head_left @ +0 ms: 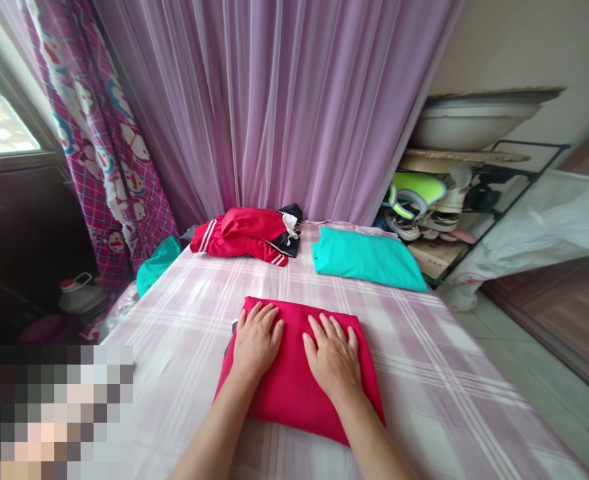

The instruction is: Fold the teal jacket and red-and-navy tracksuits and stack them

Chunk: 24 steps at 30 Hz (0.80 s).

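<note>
The left hand (257, 340) and right hand (333, 360) are pressing flat, fingers spread open and gripping nothing, on a folded red garment (294, 393) at six o'clock on the plaid bedsheet (174, 353); a folded teal cloth (369, 259) is lying at one o'clock, a red track jacket (244, 233) at twelve.
</note>
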Each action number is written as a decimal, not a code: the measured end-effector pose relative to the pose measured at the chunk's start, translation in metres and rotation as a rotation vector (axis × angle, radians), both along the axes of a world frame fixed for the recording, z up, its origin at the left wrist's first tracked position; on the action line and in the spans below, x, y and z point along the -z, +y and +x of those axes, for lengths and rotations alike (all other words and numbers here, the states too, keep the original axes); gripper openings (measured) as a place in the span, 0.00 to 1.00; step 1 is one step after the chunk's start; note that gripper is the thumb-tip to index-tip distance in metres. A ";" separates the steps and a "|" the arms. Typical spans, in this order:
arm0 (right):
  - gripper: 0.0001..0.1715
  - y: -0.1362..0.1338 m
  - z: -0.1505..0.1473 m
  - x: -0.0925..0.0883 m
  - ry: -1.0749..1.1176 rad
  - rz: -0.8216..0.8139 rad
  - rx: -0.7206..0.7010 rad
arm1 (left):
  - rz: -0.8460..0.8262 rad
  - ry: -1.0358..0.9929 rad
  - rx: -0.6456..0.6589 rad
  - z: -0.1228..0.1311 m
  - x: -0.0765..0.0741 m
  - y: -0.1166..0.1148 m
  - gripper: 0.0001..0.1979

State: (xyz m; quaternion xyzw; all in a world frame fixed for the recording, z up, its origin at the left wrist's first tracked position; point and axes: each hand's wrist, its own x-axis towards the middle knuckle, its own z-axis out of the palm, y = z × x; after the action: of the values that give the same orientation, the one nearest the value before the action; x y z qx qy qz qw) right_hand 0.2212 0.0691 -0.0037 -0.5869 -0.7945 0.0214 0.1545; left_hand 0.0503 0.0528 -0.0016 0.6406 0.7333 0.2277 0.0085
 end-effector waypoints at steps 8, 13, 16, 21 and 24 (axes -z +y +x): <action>0.28 -0.001 -0.002 -0.005 -0.007 -0.026 0.010 | 0.030 -0.012 0.005 0.001 -0.004 0.000 0.18; 0.29 -0.002 -0.004 -0.007 -0.014 -0.058 0.020 | 0.019 -0.017 0.020 0.002 -0.010 -0.003 0.18; 0.29 -0.002 -0.004 -0.006 -0.025 -0.065 0.020 | 0.029 -0.002 0.020 0.004 -0.012 -0.005 0.18; 0.29 -0.004 -0.004 -0.010 -0.040 -0.065 0.020 | 0.049 0.017 0.024 0.004 -0.011 -0.006 0.18; 0.29 -0.005 -0.003 -0.011 -0.050 -0.076 0.024 | 0.047 0.024 0.034 0.004 -0.011 -0.006 0.18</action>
State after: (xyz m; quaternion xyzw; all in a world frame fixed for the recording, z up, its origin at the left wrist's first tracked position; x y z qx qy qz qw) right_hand 0.2179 0.0641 0.0075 -0.6020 -0.7898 0.0350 0.1124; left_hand 0.0544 0.0463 0.0092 0.6557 0.7167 0.2372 -0.0113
